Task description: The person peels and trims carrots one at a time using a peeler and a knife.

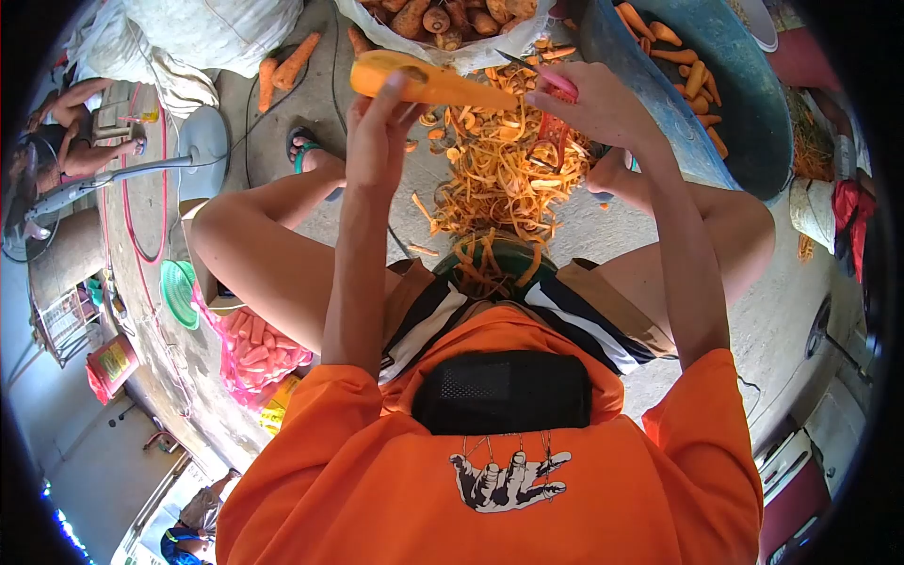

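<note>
One carrot [452, 88], dark-spotted, held above peelings [490, 184], its thick end clasped in the closed left hand [379, 127]; one pink-handled knife [557, 81], gripped in the curled right hand [603, 102]; trimming apparently underway, the next cut calling for a steady carrot and careful blade.

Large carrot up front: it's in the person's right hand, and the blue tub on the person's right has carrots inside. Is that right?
Not quite: the head view shows the large carrot in the left hand, not the right hand. The blue tub on the person's right does have carrots inside.
</note>
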{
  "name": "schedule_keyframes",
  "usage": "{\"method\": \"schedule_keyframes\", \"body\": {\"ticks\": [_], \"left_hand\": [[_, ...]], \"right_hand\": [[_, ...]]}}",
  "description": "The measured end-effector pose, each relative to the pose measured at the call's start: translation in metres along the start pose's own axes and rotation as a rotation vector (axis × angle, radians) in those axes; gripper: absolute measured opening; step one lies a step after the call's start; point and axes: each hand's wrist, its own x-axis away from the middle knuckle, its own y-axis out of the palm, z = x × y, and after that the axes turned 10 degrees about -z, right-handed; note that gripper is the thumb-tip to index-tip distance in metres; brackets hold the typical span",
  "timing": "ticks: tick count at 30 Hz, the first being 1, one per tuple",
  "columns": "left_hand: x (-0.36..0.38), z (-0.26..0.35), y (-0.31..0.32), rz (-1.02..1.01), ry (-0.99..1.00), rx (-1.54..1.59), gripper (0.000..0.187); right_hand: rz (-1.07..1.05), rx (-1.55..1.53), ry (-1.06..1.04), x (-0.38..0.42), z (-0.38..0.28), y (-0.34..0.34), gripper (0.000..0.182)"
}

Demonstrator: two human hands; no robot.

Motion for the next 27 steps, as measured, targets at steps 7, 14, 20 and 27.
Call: {"method": "schedule_keyframes", "body": {"ticks": [7,14,20,27], "left_hand": [[-0.002,-0.005,0.008,-0.079,-0.117,0.849,0.042],[0.001,-0.003,0.023,0.044,-0.315,0.689,0.040],[0.004,-0.015,0.025,-0.010,-0.403,0.525,0.034],[0.013,-0.045,0.037,-0.130,-0.607,0.289,0.019]], "right_hand": [[-0.043,-0.002,0.001,-0.001,0.001,-0.002,0.047],[0.055,0.045,-0.065,0.000,0.005,0.003,0.048],[-0.037,0.064,0.002,0.000,-0.009,0.006,0.045],[-0.062,0.241,0.004,-0.004,-0.022,0.052,0.024]]}}
